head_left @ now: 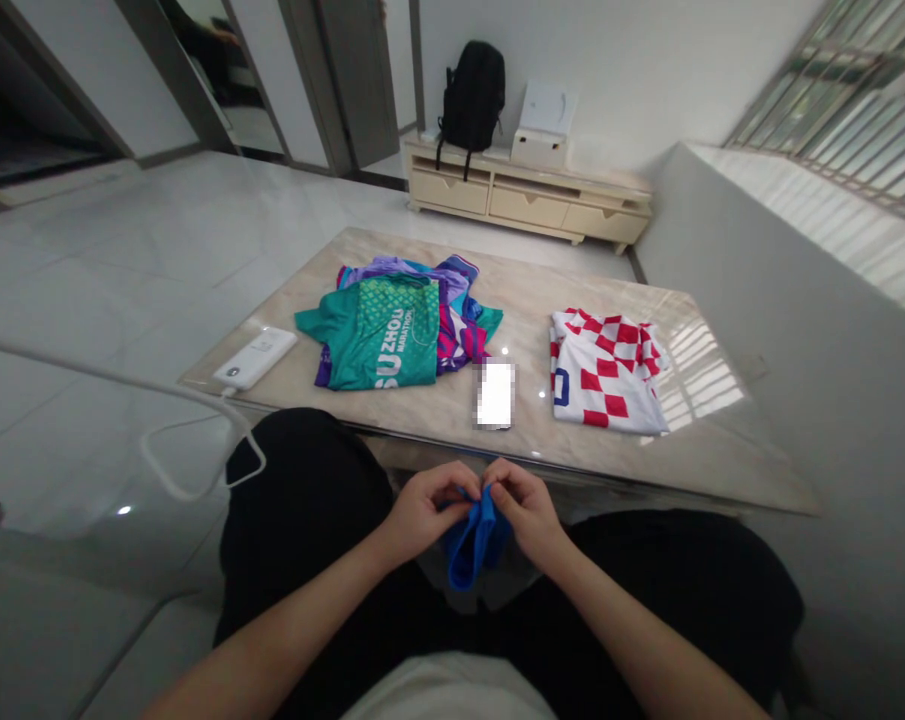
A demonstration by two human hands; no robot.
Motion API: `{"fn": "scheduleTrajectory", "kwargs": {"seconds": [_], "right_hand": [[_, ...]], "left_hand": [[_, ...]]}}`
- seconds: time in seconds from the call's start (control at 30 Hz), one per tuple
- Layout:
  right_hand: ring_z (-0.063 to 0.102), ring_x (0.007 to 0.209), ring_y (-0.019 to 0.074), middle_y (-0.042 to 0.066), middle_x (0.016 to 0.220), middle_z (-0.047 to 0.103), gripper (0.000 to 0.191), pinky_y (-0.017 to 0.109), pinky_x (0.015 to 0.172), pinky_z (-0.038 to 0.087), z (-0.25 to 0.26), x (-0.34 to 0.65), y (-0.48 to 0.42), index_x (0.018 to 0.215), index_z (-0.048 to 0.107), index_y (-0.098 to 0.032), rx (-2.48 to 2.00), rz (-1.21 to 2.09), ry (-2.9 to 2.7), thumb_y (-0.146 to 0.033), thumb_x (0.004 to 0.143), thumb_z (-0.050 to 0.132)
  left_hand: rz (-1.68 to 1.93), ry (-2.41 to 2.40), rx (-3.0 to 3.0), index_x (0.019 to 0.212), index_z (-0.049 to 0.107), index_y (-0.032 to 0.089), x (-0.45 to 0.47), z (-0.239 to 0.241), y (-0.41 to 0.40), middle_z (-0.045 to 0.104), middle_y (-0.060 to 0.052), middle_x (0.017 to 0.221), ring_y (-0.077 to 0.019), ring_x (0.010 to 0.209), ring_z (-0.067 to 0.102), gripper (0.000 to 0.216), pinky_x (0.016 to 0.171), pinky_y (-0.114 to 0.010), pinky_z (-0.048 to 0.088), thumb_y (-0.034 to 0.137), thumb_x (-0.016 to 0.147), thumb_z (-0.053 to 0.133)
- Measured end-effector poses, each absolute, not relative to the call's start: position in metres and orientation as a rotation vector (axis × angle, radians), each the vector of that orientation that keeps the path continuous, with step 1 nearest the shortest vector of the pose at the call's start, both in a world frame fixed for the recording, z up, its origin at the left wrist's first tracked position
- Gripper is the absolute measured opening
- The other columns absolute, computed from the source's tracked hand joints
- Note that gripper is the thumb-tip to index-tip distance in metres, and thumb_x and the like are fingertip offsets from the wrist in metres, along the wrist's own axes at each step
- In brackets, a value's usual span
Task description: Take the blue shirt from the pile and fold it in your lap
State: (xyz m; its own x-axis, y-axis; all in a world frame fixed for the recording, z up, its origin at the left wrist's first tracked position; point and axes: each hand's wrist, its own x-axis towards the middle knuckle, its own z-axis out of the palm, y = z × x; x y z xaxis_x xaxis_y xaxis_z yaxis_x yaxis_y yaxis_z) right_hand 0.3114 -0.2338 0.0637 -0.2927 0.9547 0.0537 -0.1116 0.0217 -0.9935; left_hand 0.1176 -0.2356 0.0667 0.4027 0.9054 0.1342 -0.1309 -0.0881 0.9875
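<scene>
The left hand [426,510] and right hand [527,510] are clamping a blue cloth [476,548] together over the lap, below the table [692,460]. Beyond its near edge, a power bank [255,357], a teal "SUZHOU MARATHON" shirt [369,335] and a red-checked shirt [606,375] are lying apart.

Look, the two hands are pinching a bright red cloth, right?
The colour is wrong: the head view shows a bright blue cloth, not a red one. The left hand and right hand are pinching it, just as you said.
</scene>
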Motion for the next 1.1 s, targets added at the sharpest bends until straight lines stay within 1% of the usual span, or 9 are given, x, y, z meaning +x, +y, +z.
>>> {"fn": "scheduleTrajectory", "kwargs": {"seconds": [0.27,0.37,0.47,0.57,0.8,0.87,0.97,1.03,1.1], "right_hand": [[0.049,0.069,0.0155,0.000,0.076,0.057,0.035,0.027,0.065,0.040,0.055,0.302,-0.240,0.083,0.064,-0.020,-1.068,1.452,-1.254,-0.054,0.091,0.069],[0.050,0.068,0.0157,-0.001,0.074,0.057,0.037,0.027,0.065,0.041,0.052,0.297,-0.242,0.082,0.064,-0.020,-1.094,1.465,-1.220,-0.056,0.088,0.071],[0.049,0.066,0.0152,-0.002,0.073,0.057,0.039,0.026,0.063,0.040,0.050,0.294,-0.243,0.082,0.063,-0.020,-1.087,1.512,-1.155,-0.057,0.084,0.075],[0.049,0.065,0.0147,-0.002,0.073,0.058,0.041,0.026,0.062,0.040,0.048,0.293,-0.242,0.081,0.063,-0.020,-1.098,1.536,-1.104,-0.058,0.081,0.077],[0.054,0.070,0.0160,-0.002,0.073,0.061,0.035,0.027,0.067,0.043,0.046,0.295,-0.240,0.083,0.068,-0.019,-1.158,1.598,-1.103,-0.054,0.087,0.072],[0.059,0.077,0.0183,0.000,0.079,0.066,0.032,0.029,0.073,0.047,0.047,0.296,-0.239,0.086,0.070,-0.020,-1.163,1.553,-1.156,-0.051,0.090,0.068],[0.065,0.097,0.0229,0.005,0.103,0.072,0.029,0.034,0.088,0.050,0.050,0.299,-0.238,0.105,0.071,-0.021,-1.187,1.370,-1.278,-0.047,0.096,0.063],[0.064,0.109,0.0241,0.008,0.120,0.068,0.030,0.036,0.094,0.051,0.055,0.304,-0.237,0.120,0.068,-0.023,-1.191,1.238,-1.364,-0.043,0.099,0.059],[0.062,0.115,0.0244,0.009,0.126,0.063,0.029,0.037,0.096,0.052,0.061,0.309,-0.238,0.124,0.064,-0.024,-1.173,1.108,-1.458,-0.038,0.099,0.058]], "left_hand": [[1.070,0.845,1.612,0.085,0.069,0.017,0.117,0.075,-0.238,0.064,-0.006,0.096,-0.0152,0.084,0.065,0.008,0.075,-0.026,0.055,0.021,0.093,0.068],[1.075,0.895,1.765,0.096,0.072,0.020,0.116,0.076,-0.240,0.066,-0.007,0.101,-0.0169,0.089,0.065,0.007,0.081,-0.030,0.056,0.019,0.094,0.065],[1.071,0.881,1.888,0.112,0.075,0.024,0.116,0.073,-0.241,0.066,-0.008,0.107,-0.0201,0.102,0.065,0.024,0.090,-0.034,0.055,0.014,0.096,0.060],[1.071,0.904,1.935,0.119,0.075,0.027,0.117,0.070,-0.241,0.064,-0.008,0.110,-0.0203,0.105,0.064,0.031,0.089,-0.033,0.055,0.013,0.097,0.058],[1.059,0.973,2.096,0.103,0.078,0.024,0.115,0.070,-0.237,0.070,-0.010,0.108,-0.0210,0.103,0.064,0.023,0.090,-0.038,0.055,0.014,0.097,0.058],[1.096,0.971,2.114,0.100,0.076,0.024,0.115,0.071,-0.236,0.072,-0.009,0.108,-0.0219,0.106,0.064,0.023,0.095,-0.040,0.054,0.010,0.095,0.059],[1.130,0.993,2.069,0.099,0.073,0.023,0.115,0.071,-0.235,0.072,-0.007,0.108,-0.0222,0.110,0.065,0.023,0.100,-0.039,0.052,0.006,0.090,0.061],[1.126,1.085,1.999,0.097,0.072,0.022,0.113,0.070,-0.233,0.072,-0.006,0.106,-0.0216,0.106,0.067,0.021,0.097,-0.037,0.052,0.006,0.086,0.064],[1.102,1.203,1.911,0.095,0.072,0.022,0.111,0.069,-0.231,0.071,-0.005,0.101,-0.0203,0.099,0.068,0.020,0.092,-0.033,0.052,0.007,0.085,0.065]]}}
